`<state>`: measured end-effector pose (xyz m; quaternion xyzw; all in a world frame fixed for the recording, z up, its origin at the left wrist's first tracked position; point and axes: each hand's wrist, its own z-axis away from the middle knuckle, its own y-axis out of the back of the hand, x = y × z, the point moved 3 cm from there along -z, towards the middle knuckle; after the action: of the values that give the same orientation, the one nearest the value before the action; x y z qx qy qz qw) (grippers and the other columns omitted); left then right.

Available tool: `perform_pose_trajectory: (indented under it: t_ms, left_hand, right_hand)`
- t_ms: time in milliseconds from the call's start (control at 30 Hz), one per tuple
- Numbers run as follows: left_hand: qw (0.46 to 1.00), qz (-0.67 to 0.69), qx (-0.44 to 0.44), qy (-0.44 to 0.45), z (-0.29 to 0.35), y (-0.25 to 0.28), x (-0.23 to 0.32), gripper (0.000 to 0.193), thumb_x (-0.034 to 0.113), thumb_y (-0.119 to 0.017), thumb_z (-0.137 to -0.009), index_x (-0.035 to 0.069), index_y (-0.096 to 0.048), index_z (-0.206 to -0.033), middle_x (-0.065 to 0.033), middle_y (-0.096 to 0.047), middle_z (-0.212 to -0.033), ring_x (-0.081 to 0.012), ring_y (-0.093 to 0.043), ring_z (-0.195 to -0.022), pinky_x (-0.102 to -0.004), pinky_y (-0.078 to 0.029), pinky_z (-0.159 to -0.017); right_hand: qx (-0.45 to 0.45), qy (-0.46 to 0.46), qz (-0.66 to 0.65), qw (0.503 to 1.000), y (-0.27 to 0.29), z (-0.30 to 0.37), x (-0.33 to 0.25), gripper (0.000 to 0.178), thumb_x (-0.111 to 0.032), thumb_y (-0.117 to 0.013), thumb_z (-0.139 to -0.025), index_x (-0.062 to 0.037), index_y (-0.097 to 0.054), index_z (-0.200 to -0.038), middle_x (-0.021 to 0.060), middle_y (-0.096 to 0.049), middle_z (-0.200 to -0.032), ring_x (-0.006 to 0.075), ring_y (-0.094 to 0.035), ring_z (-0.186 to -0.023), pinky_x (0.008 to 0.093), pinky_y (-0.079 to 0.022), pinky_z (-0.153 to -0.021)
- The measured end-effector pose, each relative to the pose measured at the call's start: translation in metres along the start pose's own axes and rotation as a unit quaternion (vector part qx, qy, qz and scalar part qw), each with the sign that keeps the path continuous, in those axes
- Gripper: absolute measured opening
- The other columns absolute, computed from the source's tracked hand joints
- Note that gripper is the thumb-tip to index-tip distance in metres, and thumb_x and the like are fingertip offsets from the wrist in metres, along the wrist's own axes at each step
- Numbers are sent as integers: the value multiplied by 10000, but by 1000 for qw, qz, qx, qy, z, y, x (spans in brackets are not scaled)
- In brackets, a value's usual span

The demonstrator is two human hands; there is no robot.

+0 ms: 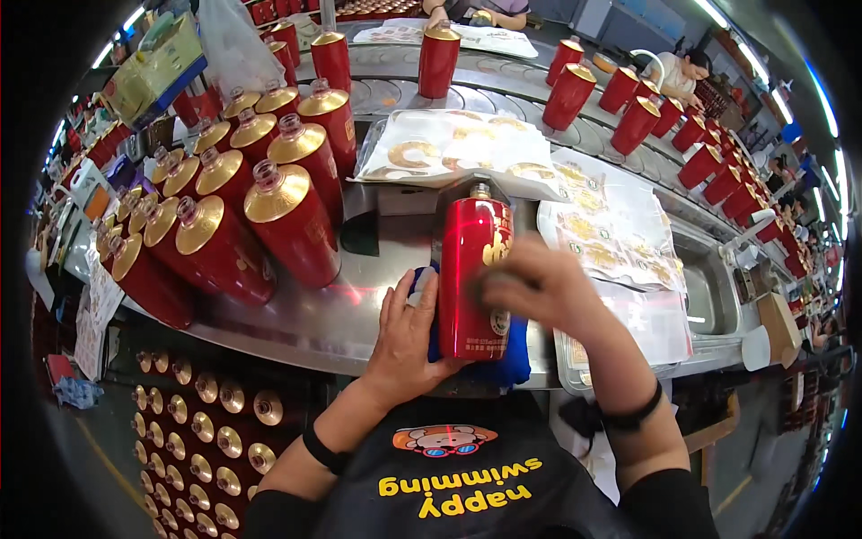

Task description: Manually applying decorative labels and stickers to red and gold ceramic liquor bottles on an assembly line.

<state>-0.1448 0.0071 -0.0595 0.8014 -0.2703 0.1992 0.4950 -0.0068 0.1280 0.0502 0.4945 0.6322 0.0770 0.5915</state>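
A glossy red bottle (pixel 462 278) with gold markings and a clear neck lies in front of me on a dark blue cloth (pixel 514 359), its neck pointing away. My left hand (pixel 402 337) steadies the bottle at its lower left side, thumb near the base and fingers curled along the edge. A whitish wrap shows on one of those fingers. Over the right side of the bottle's face is my right hand (pixel 543 287), smeared by motion. Something dark blurs at its fingertips, and I cannot tell whether it is a held thing.
Many red bottles with gold shoulders (pixel 292 193) crowd the steel table at left. Sheets of gold decals (pixel 458 148) lie beyond, with more decal sheets (pixel 611 220) at right. A conveyor (pixel 512 108) carries bottles past co-workers. A sink (pixel 705 278) stands right; crated bottles (pixel 202 440) sit below left.
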Motion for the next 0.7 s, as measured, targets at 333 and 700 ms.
perform_pose_trajectory:
  t_ms: [333,700]
  left_hand:
    - [999,-24,11,-19,-1,1,1,1058,441,-797,-701,-48,-263,-1473,-269,-386,-1424,-441,-320,-1351,-599,-212,-1106]
    - [996,-68,28,-50,-8,7,11,1037,436,-790,-707,-51,-283,-1469,-233,-554,-1267,-432,-365,-1332,-581,-182,-1114]
  right_hand:
    - [-41,90,-70,993,-10,33,7,296,-30,-762,-729,-70,-685,-1012,93,-617,-829,253,-602,-759,346,-474,-681]
    - [101,6,13,995,-4,44,11,268,-58,-766,-705,-53,-672,-955,102,-588,-796,287,-588,-754,342,-480,-692]
